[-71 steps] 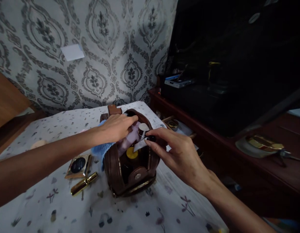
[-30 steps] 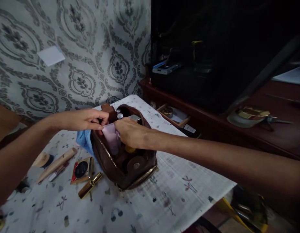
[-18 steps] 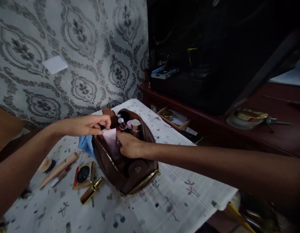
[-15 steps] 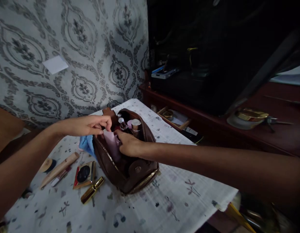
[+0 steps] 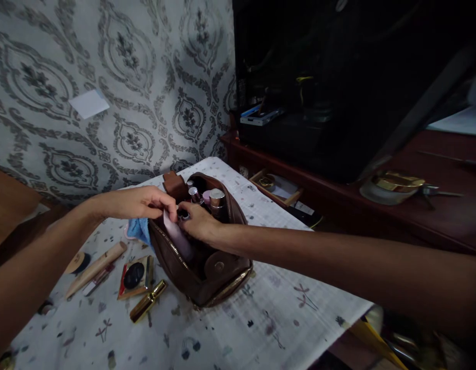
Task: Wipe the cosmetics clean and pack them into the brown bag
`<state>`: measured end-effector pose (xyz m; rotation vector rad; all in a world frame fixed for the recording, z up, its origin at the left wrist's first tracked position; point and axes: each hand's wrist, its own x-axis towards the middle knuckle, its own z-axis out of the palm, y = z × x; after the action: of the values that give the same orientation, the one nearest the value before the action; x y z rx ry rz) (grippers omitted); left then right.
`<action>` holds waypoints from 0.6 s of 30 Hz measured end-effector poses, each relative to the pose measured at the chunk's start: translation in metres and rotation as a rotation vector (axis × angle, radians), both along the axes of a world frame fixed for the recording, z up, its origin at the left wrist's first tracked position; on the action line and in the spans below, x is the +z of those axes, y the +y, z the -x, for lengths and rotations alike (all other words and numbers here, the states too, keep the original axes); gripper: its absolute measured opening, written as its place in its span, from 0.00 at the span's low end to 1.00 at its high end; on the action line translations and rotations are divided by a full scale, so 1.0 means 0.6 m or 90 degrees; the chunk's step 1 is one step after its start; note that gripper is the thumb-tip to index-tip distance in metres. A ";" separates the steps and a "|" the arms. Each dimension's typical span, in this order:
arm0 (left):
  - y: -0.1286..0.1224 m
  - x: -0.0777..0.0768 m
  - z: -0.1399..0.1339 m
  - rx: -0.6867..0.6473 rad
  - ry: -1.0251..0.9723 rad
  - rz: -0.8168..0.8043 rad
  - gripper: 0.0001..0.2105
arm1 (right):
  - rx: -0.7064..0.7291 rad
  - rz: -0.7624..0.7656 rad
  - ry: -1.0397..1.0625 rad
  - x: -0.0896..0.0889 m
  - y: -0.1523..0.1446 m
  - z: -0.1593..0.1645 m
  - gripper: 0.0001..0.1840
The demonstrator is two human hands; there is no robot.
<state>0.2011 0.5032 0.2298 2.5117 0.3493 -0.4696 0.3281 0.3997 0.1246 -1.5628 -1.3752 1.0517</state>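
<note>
A brown zip bag [image 5: 166, 257] stands unzipped on the cloth. Inside its near-left wall leans a flat pale pink tube [image 5: 177, 237]; my left hand [image 5: 153, 203] reaches over the rim with fingers closed on the tube's top end. My right hand [image 5: 201, 223] is down in the bag beside the tube, fingers curled around a small dark item [image 5: 183, 215] whose kind I cannot make out. Behind that hand stand a silver-capped bottle [image 5: 194, 194] and a jar-like container with a metallic cap [image 5: 217, 198]. The bottom of the bag is mostly hidden.
Left of the bag lie a blue cloth [image 5: 140, 229], a compact in its box [image 5: 134, 277], a gold lipstick-like tube [image 5: 148, 301], a beige tube [image 5: 97, 267] and a round jar [image 5: 78, 262]. A drawer [image 5: 294, 198] stands open under the dark screen [image 5: 318, 103].
My left fingers have come down a little over the pale tube's top, and the tube leans closer to the bag's left wall. My right fingers have shifted slightly up and left.
</note>
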 end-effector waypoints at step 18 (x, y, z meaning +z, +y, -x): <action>-0.007 0.018 -0.008 0.058 0.011 0.000 0.10 | 0.017 -0.029 -0.020 0.004 -0.008 -0.009 0.28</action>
<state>0.2061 0.4993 0.2408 2.4807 0.4689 -0.4561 0.3337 0.3946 0.1272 -1.5370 -1.4358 1.0086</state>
